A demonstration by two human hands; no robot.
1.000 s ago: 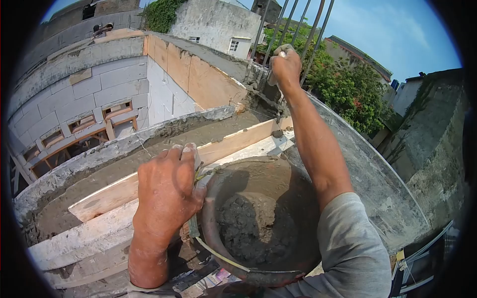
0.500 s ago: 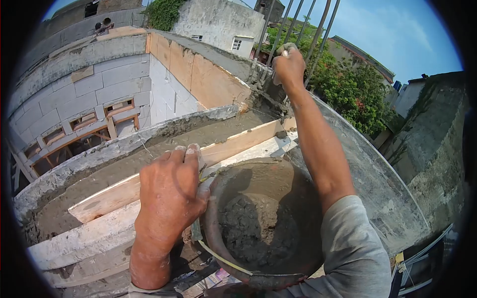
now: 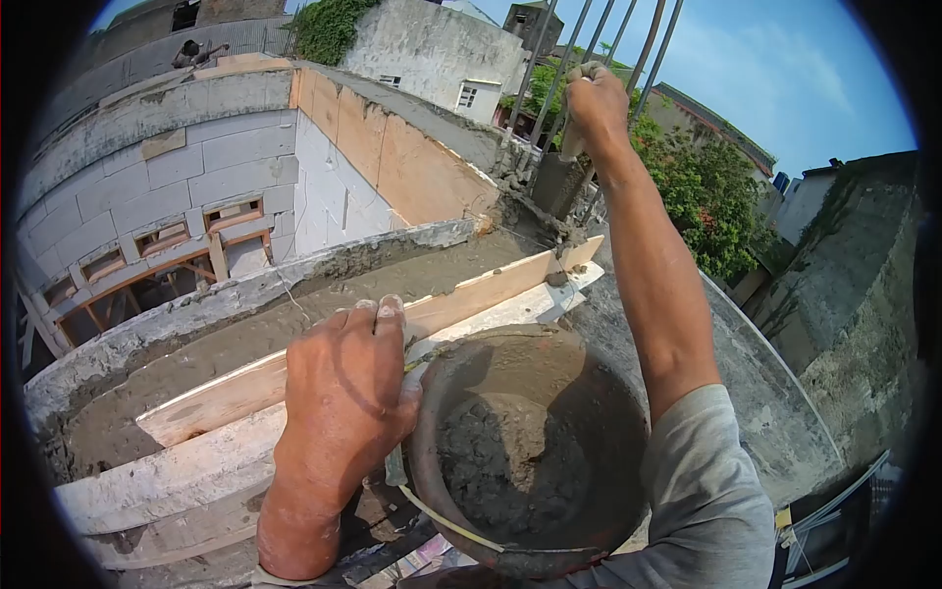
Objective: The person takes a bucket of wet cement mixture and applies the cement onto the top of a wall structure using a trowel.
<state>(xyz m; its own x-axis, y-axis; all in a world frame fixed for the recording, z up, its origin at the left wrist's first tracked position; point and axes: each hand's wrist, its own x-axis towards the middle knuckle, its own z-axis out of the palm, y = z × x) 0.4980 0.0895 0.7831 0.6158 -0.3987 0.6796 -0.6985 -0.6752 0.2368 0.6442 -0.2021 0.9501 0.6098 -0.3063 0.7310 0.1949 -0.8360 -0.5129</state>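
Observation:
My left hand (image 3: 343, 378) is closed over the top edge of a long wooden board (image 3: 491, 280), with the thumb on the near side by the bucket rim. Right beside it stands a round bucket (image 3: 427, 461) with wet grey mortar (image 3: 510, 452) inside. My right arm reaches far forward, and my right hand (image 3: 597, 96) is wrapped round the handle of a trowel (image 3: 559, 187). The blade hangs down by the upright steel bars (image 3: 538, 74), over the mortar-covered corner. Beyond the board lies a strip of wet mortar (image 3: 235, 348) along the wall top.
Formwork planks (image 3: 177, 466) run below the board. A grey sheet (image 3: 726, 393) slopes away on the right. Past the wall top, the drop shows a block wall (image 3: 196, 177) with small openings. Another person (image 3: 196, 54) is far back on the left.
My right hand has lifted slightly and shifted right, so more of the trowel blade shows. My left hand stays on the board. The whole view has shifted a little.

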